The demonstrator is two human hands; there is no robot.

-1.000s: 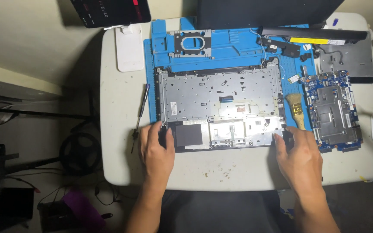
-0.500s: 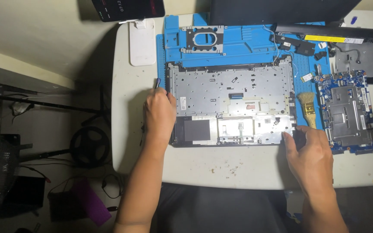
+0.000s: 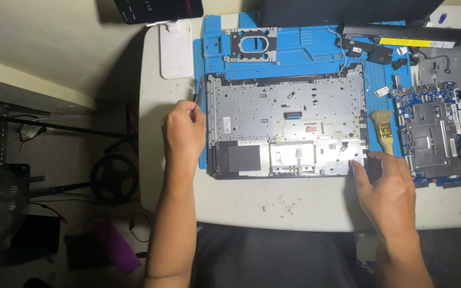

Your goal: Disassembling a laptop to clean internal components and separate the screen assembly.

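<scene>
Nearest, the right hand (image 3: 388, 186) rests on the near right corner of the opened laptop base (image 3: 286, 125), fingers curled over its edge and gripping it. The base lies flat on the blue repair mat (image 3: 294, 50) in the middle of the white tabletop (image 3: 273, 200), bare metal frame up. It looks stiff but thin and probably fairly light, with exposed parts that seem fragile, so the outer edges look the safest hold. Left of it, the left hand (image 3: 184, 130) pinches a slim dark screwdriver (image 3: 198, 92). Right lie a small brush (image 3: 382, 130) and a blue circuit board (image 3: 433, 133).
</scene>
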